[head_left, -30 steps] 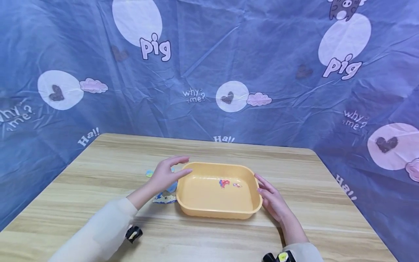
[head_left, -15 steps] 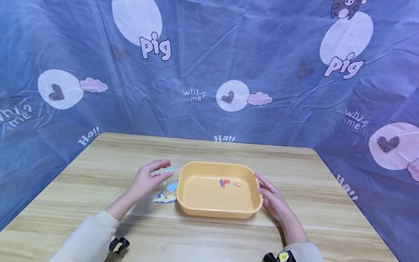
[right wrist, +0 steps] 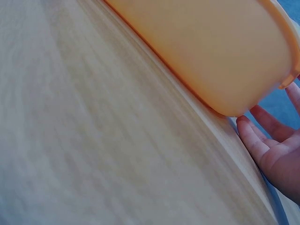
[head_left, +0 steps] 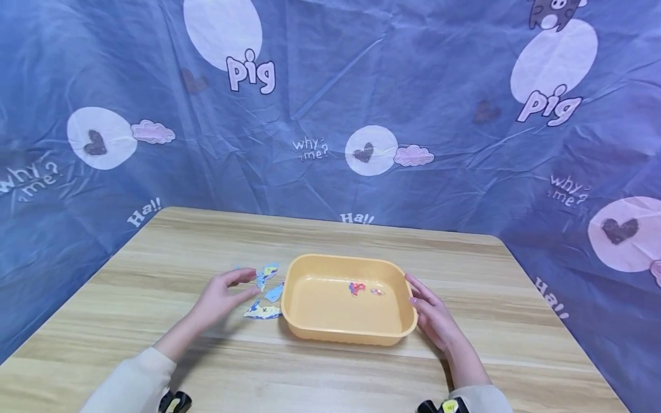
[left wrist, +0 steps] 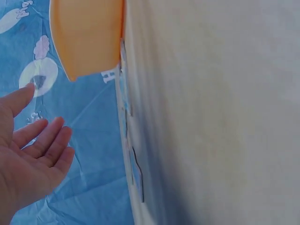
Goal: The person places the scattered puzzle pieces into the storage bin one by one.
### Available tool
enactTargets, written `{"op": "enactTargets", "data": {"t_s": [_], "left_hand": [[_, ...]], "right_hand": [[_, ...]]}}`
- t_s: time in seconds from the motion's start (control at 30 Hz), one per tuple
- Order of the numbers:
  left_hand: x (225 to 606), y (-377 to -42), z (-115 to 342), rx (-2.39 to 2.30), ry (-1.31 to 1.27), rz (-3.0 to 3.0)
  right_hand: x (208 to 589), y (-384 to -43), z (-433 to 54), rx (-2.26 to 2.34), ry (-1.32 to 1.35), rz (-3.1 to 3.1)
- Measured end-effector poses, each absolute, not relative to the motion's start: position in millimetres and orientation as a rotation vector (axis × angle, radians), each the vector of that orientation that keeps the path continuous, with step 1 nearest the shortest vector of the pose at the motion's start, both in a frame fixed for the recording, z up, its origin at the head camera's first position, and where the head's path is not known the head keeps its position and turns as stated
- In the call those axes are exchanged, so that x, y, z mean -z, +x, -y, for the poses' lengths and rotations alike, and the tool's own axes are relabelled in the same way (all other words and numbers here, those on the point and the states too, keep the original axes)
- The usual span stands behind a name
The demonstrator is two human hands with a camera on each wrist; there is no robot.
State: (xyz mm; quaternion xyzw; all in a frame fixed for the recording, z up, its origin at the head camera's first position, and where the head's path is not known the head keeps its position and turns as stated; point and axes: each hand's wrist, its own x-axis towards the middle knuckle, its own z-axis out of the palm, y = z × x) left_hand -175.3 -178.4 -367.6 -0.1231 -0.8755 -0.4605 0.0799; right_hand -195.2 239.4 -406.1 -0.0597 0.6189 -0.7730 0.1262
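A yellow-orange plastic tray (head_left: 348, 339) sits mid-table. Inside lie a red and blue flat piece (head_left: 356, 289) and a smaller pinkish one (head_left: 378, 292). My right hand (head_left: 436, 321) rests against the tray's right side, fingers extended and fingertips at the rim and wall; the right wrist view shows them at the tray's corner. Left of the tray, my left hand (head_left: 219, 298) is held over the table with fingers loosely spread and nothing in them. Beside its fingertips lie thin, irregular printed pieces: a blue and yellow one (head_left: 267, 274), a light blue one (head_left: 275, 293) and a cream and blue one (head_left: 262, 311).
The wooden table (head_left: 320, 378) carries the tray and pieces. A blue cloth (head_left: 310, 189) with pig prints hangs behind it and along both sides. Part of another light blue piece is hidden behind my left hand.
My left hand has drawn back to the left from the tray's left rim, uncovering the printed pieces there. My right hand stays at the tray's right side. The view has shifted slightly.
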Motion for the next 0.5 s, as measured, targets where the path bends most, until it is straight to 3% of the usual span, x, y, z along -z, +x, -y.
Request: {"op": "enactTargets", "data": {"t_s": [0.5], "left_hand": [[392,-177,182,1.238,-0.501,2.794]], "right_hand": [[407,-195,-239,2.277,-0.175,-1.783]]}}
